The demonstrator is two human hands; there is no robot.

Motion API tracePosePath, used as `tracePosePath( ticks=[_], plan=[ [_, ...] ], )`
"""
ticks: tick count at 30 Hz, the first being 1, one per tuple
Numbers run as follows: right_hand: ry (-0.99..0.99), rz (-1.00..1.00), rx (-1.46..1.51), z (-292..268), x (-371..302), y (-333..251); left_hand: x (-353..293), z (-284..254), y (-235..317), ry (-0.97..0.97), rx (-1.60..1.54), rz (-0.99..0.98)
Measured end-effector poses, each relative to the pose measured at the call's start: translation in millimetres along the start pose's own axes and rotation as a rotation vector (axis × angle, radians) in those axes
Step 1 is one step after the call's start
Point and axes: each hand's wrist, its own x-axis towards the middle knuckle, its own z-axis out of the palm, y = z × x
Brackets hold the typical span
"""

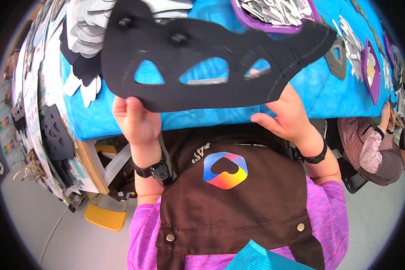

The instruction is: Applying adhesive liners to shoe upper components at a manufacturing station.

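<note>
- The lower left edge of the black panel (207, 47) is pinched between thumb and fingers of the left hand (137, 118).
- The right hand (290, 112) is spread, its thumb clear of the panel; its fingers are mostly hidden behind, though a fingertip is seen through the right-hand cut-out. Whether that side is gripped cannot be told.
- The panel is held raised above the blue cover (92, 119). Should the left pinch be loosened, the sheet could be tipped or dropped, as its right end appears to be only lightly supported.
- Creasing could be caused at the narrow strips around the cut-outs if the edges were bent unevenly.
- The panel is matte, thin and apparently flexible, with a wavy upper edge, three large rounded cut-outs, and short rows of surface marks.
- The cover is soft-looking and slightly rumpled; snagging could be caused by its folds.
- Beyond the panel, slim white pieces (274, 11) are heaped in a smooth purple tray (274, 29). They could be scattered if the tray were knocked by the panel.
- Flat grey pieces (86, 38) with rounded ends are stacked at upper left.
</note>
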Motion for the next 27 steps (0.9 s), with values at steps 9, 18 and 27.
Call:
tracePosePath(
  ticks=[9,18,27],
  plan=[
    [0.306,0.295,0.932,10.4,-8.9,-2.1,-7.4,17.4,13.5,-0.350,0.395,-0.049],
    [0.281,0.282,0.254,4.0,3.5,2.9,1.8,41.2,15.7,-0.148,0.980,-0.002],
    [0.417,0.246,0.049,17.0,12.1,9.7,8.8,48.0,7.5,-0.220,1.259,0.082]
  ],
)
